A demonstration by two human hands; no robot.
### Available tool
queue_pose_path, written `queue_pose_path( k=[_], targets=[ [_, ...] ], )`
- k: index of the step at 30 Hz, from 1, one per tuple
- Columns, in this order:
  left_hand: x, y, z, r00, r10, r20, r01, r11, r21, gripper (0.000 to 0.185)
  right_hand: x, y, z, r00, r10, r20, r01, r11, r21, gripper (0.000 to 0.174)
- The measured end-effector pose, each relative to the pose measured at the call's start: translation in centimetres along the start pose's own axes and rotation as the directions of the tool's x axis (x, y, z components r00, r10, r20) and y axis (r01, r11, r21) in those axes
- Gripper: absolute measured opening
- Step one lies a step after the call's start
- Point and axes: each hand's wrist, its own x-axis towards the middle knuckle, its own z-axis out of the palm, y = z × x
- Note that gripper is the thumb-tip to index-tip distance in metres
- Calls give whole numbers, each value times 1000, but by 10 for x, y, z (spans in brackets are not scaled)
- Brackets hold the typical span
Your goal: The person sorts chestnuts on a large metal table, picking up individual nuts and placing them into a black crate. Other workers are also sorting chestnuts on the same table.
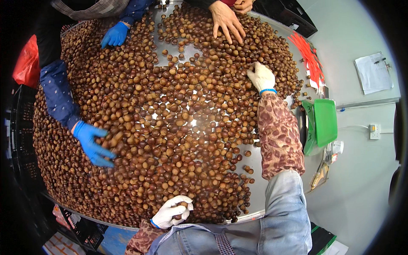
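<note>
Brown chestnuts (178,114) cover most of a metal table (255,188) in front of me. My left hand (170,213), in a white knit glove with a blue cuff, is close to my body at the table's near edge. Its fingers curl around a few chestnuts (184,204). My right hand (263,77), gloved the same way, reaches far out to the right side of the pile. Its fingers are bent down at the chestnuts, and whether one is between them is hidden. Both forearms wear leaf-patterned sleeve covers (280,137).
Across the left, a person's blue-gloved hands (94,143) work over the pile, one blurred. Another person's bare hand (227,24) rests on chestnuts at the far side. Green plastic trays (325,121), red strips (307,59) and a brush (319,175) lie along the right edge beside the wall.
</note>
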Motion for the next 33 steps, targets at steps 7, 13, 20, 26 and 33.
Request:
queue_pose_path(
  k=[7,13,20,26,33],
  targets=[
    [5,-4,5,991,63,117,-51,993,-102,42,-165,-37,-39,982,-175,-66,173,719,674,37],
    [18,-22,12,997,66,41,-64,997,-49,50,-320,-105,-50,644,-753,132,176,315,933,37],
    [15,-46,-3,973,26,-228,-66,984,-168,44,-384,-129,-31,550,-834,-49,452,248,857,43],
    [12,-44,-1,997,46,-69,-48,999,-21,40,-364,-123,-55,552,-833,44,292,243,925,56],
    [21,-36,-1,996,-72,54,77,994,-78,14,-150,-60,-44,976,-218,-13,141,586,798,40]
  ],
)
